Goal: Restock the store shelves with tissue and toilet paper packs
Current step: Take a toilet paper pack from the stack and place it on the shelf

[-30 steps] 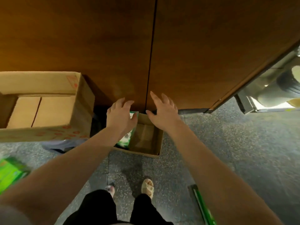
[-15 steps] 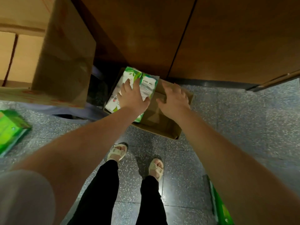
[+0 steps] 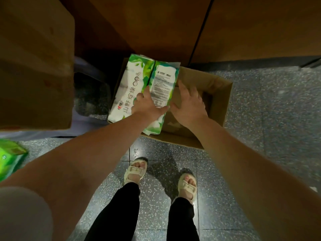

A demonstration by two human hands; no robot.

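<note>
Tissue pack [image 3: 139, 87] stood tipped in the left half of the cardboard box [image 3: 215, 94]. My left hand [image 3: 147, 106] gripped its near edge; right hand [image 3: 188, 105] hovered spread over the box's bare half.

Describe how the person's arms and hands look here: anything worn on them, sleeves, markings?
Both forearms are bare, with no watch, bracelet or gloves on the left hand or right hand. No rings are visible. A pale, light-coloured short sleeve covers the left upper arm at the frame's lower left corner. No sleeve shows on the right arm.
</note>
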